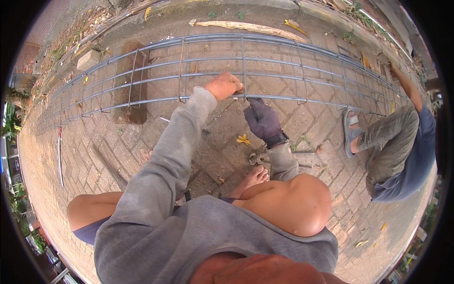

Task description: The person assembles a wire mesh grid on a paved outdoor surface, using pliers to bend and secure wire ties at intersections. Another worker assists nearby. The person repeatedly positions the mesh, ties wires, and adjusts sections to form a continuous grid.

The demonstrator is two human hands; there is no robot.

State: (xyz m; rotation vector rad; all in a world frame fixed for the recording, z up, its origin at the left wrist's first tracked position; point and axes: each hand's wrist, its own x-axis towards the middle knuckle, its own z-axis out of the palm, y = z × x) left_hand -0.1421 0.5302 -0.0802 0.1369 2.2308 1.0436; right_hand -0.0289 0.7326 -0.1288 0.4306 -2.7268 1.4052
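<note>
I see brick paving (347,203) beneath the steel cage (243,59), a kerb (331,15) beyond it. Left fingers (236,86) curl at the cage's near side, gloved right fingers (256,102) bend beside them; I can't tell either's grip.

A grey sweatshirt (222,222), navy shorts (91,233) and dark glove (264,121) are worn.

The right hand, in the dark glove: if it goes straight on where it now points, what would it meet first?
The right hand would probably meet the nearest long bar of the steel cage; the hand may already touch it, though depth is unclear here.
</note>
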